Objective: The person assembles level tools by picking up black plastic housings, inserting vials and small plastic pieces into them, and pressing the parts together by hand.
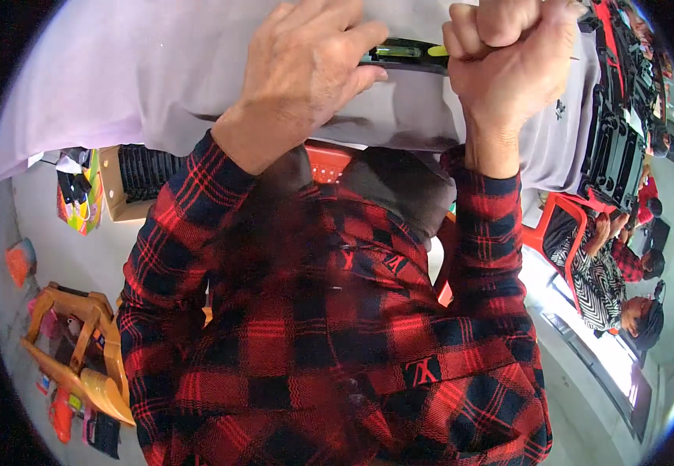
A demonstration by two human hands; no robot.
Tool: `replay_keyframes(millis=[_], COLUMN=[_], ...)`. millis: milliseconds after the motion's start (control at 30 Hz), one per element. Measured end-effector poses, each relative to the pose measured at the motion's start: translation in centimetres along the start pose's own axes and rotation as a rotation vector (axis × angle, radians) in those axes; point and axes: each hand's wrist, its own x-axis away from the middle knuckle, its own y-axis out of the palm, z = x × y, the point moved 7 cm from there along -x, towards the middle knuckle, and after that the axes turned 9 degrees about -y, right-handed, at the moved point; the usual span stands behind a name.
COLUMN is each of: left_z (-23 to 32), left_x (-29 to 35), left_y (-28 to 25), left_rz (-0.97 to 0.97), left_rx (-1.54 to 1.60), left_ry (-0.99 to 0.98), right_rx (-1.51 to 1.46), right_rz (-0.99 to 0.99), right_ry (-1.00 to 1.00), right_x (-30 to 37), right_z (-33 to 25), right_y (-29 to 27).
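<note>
Bar (412,64), black (greenish insert (397,51)), left end tight in left hand (297,71), right hand (512,74) clenched alongside, contents unclear.

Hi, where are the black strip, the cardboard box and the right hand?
Black strip (410,55): head view, its visible middle.
Cardboard box (109,181): head view, its left wall.
Right hand (509,74): head view, middle of the hand.

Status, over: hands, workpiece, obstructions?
Left hand gripping left end of black part. Right hand curled closed at right end, contents hidden. Part over grey cloth, ends partly covered by hands.
</note>
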Motion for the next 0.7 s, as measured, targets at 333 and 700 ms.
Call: replay_keyframes(millis=[333,700], left_z=[-0.1,-0.8], left_x=[-0.2,0.1], left_y=[-0.2,1.2], left_rz=[0.003,0.008], left_rx=[0.024,0.000], left_ry=[0.023,0.025], right_rx=[0.102,0.166], right_rz=[-0.090,-0.099], right_ry=[-0.010,-0.018], right_x=[-0.3,0.2], right_z=[1.5,1.7], right_y=[0.7,0.9])
